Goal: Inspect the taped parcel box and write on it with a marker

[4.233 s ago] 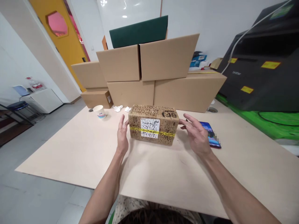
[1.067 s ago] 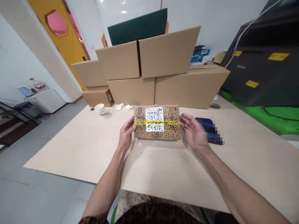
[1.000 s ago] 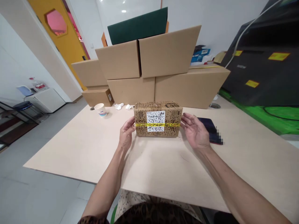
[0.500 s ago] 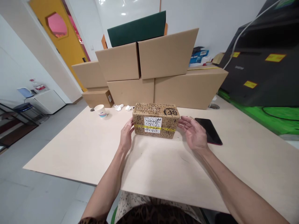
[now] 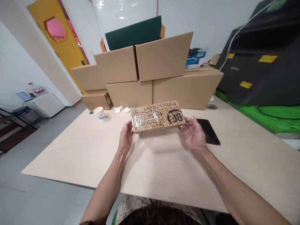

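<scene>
A cardboard parcel box (image 5: 156, 117) with black speckled print, clear tape and a large "SF" mark is tilted so that a broad printed face points up at me. Its near edge appears raised off the table (image 5: 77, 150). My left hand (image 5: 126, 137) grips the box's left end, the fingers partly hidden behind it. At the right end my right hand (image 5: 194, 134) holds it with curled fingers, some of them under the corner. Just beyond my right hand lies a black tablet (image 5: 209, 132).
Large cardboard boxes (image 5: 164, 59) are stacked along the back, a dark green box (image 5: 133, 32) on top. A paper cup (image 5: 99, 113) and crumpled tissues (image 5: 117, 109) stand left of the parcel. A black covered machine (image 5: 262, 68) is at the right.
The parcel has been tipped: its yellow-banded face with the white label has turned out of sight, and the SF-marked face now shows broadly. Both hands have closed in on its ends.
</scene>
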`<state>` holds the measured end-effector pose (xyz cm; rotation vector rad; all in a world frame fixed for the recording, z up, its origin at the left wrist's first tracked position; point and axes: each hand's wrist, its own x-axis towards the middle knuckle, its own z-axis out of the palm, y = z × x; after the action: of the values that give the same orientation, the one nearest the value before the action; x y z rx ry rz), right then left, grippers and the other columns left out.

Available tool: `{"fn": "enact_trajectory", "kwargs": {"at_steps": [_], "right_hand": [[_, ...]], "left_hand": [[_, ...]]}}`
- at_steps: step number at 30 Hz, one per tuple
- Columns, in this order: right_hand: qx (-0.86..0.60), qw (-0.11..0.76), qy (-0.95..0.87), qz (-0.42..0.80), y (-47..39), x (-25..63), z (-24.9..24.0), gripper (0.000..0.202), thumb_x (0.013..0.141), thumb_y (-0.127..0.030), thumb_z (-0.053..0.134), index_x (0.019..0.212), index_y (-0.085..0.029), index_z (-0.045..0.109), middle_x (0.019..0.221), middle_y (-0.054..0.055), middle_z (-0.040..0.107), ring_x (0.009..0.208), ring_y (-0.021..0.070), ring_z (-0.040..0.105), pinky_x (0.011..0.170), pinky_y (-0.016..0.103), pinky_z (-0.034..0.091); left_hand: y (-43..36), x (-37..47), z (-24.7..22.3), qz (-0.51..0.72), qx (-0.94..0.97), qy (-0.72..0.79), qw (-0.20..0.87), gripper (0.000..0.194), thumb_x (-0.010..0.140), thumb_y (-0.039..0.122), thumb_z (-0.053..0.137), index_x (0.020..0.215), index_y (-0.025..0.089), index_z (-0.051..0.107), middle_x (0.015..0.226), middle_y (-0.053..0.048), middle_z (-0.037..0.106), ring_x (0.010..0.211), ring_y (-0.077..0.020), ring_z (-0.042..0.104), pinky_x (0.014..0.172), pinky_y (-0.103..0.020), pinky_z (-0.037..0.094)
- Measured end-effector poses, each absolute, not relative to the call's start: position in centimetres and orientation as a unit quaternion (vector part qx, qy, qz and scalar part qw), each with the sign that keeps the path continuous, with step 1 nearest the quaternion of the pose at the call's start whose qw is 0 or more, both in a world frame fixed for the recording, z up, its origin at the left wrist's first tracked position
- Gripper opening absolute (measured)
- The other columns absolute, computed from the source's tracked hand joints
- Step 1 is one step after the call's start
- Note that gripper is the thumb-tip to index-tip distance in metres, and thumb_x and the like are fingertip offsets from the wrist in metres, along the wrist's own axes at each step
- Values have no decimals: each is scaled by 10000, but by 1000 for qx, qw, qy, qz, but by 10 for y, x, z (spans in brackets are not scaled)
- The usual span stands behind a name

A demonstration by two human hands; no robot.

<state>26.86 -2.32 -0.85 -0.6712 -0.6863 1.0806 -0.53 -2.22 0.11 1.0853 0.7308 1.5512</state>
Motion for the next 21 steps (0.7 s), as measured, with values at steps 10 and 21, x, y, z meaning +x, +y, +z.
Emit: {"fn": "enact_trajectory", "kwargs": {"at_steps": [10, 21], "right_hand": [[-379, 748, -243, 488, -7, 278, -33, 392, 692, -594, 860, 688, -242, 689, 668, 2, 710, 589, 160, 661, 595, 303, 583], [-402, 692, -312, 512, -21, 268, -19, 444, 632, -637, 891, 799, -233, 813, 908, 63, 815, 865, 229, 745, 739, 321, 615]], "left_hand": [[-21, -5, 1, 641, 409, 355, 543, 453, 854, 676, 691, 932, 236, 763, 1256, -77, 767, 1361, -331, 601, 1049, -446, 528], [-23, -2, 4, 608, 408, 352, 583, 545, 763, 550, 829, 1194, 226, 748, 1338, -78, 747, 1398, -345, 583, 1145, -447, 471]]}}
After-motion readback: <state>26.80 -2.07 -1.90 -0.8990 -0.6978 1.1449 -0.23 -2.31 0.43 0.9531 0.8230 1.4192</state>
